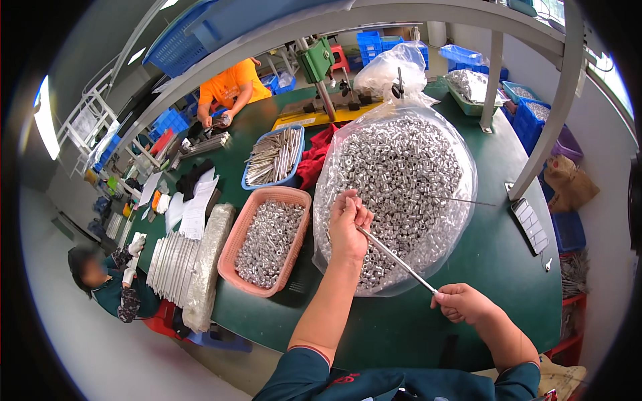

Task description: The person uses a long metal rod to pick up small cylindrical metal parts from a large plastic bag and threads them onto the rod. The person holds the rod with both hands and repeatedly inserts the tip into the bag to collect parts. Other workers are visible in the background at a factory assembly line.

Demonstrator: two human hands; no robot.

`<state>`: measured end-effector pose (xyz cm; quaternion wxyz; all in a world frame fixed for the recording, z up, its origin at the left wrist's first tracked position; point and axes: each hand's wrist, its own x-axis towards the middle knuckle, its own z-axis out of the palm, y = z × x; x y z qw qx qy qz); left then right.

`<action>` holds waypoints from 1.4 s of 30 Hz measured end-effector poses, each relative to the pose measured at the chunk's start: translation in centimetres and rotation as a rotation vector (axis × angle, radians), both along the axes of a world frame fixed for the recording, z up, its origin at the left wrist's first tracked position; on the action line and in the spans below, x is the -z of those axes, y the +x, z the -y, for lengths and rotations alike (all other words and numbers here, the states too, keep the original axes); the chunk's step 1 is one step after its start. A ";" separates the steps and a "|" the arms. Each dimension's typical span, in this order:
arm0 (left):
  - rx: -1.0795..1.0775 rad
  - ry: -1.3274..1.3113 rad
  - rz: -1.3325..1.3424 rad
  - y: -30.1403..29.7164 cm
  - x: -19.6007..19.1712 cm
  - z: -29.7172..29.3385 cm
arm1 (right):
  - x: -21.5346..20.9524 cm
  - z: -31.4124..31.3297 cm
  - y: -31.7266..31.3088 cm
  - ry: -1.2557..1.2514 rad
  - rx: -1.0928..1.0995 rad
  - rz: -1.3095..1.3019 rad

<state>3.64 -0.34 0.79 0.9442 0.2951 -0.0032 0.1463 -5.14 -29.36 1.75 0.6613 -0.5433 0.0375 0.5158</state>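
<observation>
Green workbench seen in factory hall, co-workers seated at far side. Large clear bag of small metal sleeves spread at centre; pink basket of same parts placed just left. Thin metal rod held between hands: left hand pinched closed at tip over bag, right hand closed on near end.

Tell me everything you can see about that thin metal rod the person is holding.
The thin metal rod is straight, slim and silvery, with a plain shiny surface. It lies slanted between both hands: the right hand pinches its lower end, while the left hand closes around its upper end above the clear plastic bag of small metal sleeves. It hangs over the green table, not resting on it.
</observation>
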 end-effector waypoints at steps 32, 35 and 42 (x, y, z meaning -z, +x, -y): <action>0.305 -0.336 -0.100 -0.4 -0.6 0.3 | 0.9 -0.6 -0.2 -0.130 0.087 0.276; 0.309 -0.342 -0.147 -0.3 -0.5 0.4 | 1.0 -0.6 -0.1 -0.095 0.104 0.243; 0.272 -0.345 -0.093 0.6 1.3 -1.0 | 0.9 -0.5 -0.1 -0.099 0.102 0.240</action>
